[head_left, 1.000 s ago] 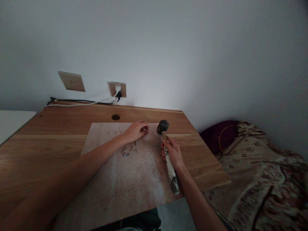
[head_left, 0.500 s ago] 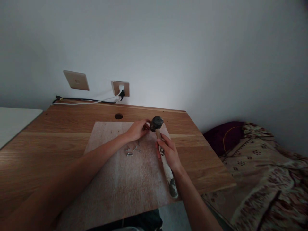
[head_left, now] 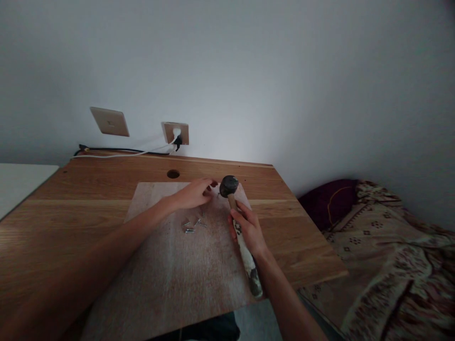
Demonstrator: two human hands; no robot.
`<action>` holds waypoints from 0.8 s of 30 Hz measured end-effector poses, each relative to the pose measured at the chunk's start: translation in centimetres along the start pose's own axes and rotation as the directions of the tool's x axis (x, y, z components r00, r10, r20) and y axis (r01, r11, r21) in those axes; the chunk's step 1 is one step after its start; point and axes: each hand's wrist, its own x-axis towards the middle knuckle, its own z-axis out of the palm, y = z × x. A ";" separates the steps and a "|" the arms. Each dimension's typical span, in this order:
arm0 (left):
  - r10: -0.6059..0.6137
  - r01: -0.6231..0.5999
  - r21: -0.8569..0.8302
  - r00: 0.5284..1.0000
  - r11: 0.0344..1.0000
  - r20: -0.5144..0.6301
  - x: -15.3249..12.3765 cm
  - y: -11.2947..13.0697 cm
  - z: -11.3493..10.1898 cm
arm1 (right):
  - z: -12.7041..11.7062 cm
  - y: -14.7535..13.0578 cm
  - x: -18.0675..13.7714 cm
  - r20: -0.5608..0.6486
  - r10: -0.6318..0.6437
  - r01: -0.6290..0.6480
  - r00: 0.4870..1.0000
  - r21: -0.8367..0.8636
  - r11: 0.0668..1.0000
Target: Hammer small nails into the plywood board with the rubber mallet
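Observation:
My right hand (head_left: 249,227) is wrapped round the worn, pale-painted handle of a mallet (head_left: 246,255). Its black, rounded head points away from me, over the far right part of a thin wooden board (head_left: 177,274). Just left of that head is my left hand (head_left: 197,192), its fingers apart and slightly curled, with nothing visible in them. Between the fingertips and the mallet head a small nail (head_left: 218,194) shows, partly hidden by the head. Several loose silver nails (head_left: 190,231) lie on the board, nearer to me than my left hand.
The board lies on a wooden desk (head_left: 302,246) with a round cable hole (head_left: 173,174). Behind it, white and black cables (head_left: 124,154) run to a wall socket (head_left: 176,133). A bed with patterned bedding (head_left: 377,265) stands to the right. A white surface (head_left: 21,184) is at the left.
My left hand has drawn back leftwards from the nail, and its fingers have opened. The mallet stays in my right hand, nearly in place. The view has shifted slightly.

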 end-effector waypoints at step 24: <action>-0.105 0.091 -0.111 0.987 0.990 -0.123 -1.0 -1.0 0.1 | -0.4 0.5 0.1 -0.080 0.053 -0.049 0.995 0.051 0.997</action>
